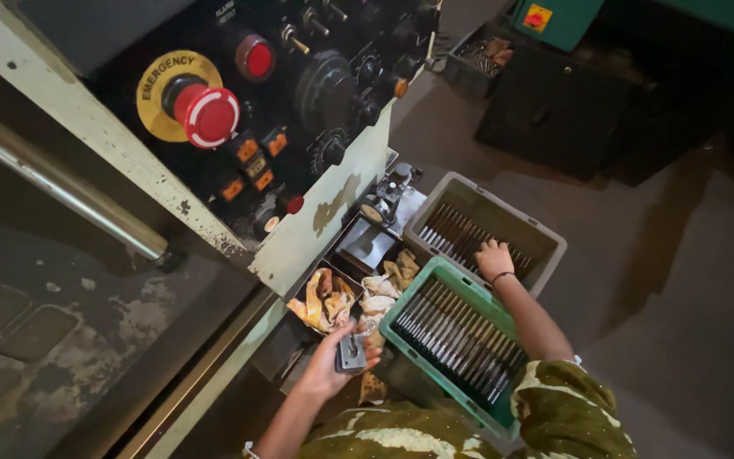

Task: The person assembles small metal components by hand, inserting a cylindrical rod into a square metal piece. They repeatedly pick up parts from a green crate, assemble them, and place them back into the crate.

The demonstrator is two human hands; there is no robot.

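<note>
Two bare hands worked beside a green crate [401,299] of metal rods [456,336]. Left hand [333,361] cupped a small grey metal block [351,353], fingers curled around it, just left of the crate. Right hand [494,259] closed over rods in the grey crate [545,238] just beyond; a loose grip could drop either. Farther left of the crate, a round red stop button [207,115] sat on a yellow ring.

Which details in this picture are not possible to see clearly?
- Right hand, head view: fingers curl into the grey crate; whether it grips a rod is hidden.
- Left hand: the small grey device is too small to identify.
- Green crate: near corner covered by the sleeve.
</note>
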